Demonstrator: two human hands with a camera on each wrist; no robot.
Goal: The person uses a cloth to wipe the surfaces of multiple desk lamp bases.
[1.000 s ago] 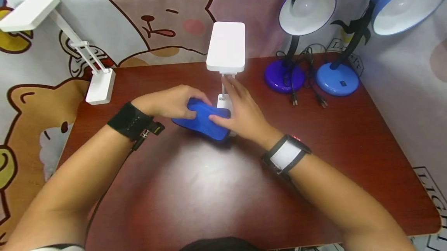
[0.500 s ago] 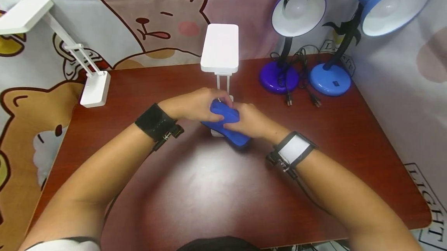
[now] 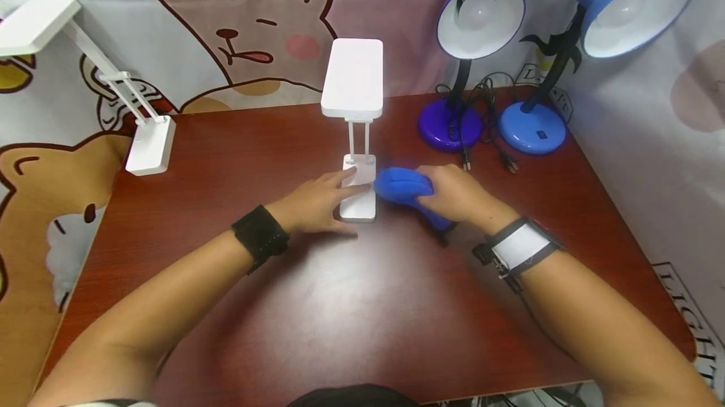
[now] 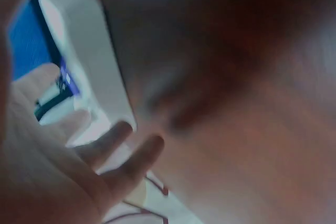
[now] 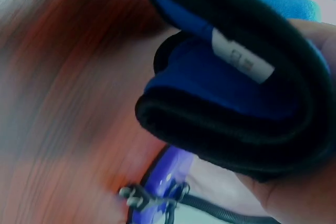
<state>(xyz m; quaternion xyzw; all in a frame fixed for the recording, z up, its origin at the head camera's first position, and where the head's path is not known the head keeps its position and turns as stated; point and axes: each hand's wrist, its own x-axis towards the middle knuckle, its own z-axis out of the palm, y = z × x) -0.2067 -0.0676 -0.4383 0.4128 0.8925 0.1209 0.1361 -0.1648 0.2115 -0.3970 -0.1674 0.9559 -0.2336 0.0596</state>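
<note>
A blue padded sleep mask (image 3: 403, 185) with black edging is gripped by my right hand (image 3: 455, 196), just right of the white desk lamp (image 3: 358, 206). In the right wrist view the mask (image 5: 226, 85) is folded over, its black underside and a small white tag showing. My left hand (image 3: 317, 202) has its fingers spread, with the fingertips over the lamp's base. The left wrist view shows these fingers (image 4: 139, 161) loosely extended beside the white base (image 4: 94, 51), with nothing held.
A second white lamp (image 3: 151, 146) stands at the back left of the brown table (image 3: 255, 344). At the back right are a purple lamp (image 3: 449, 125) and a blue lamp (image 3: 532, 129), with cords and plugs (image 3: 508, 161) by their bases. Cartoon-print cloth (image 3: 255, 23) hangs behind.
Both hands held the mask over the lamp's base before. My left hand has let go and spread its fingers there; my right hand has carried the mask to the right.
</note>
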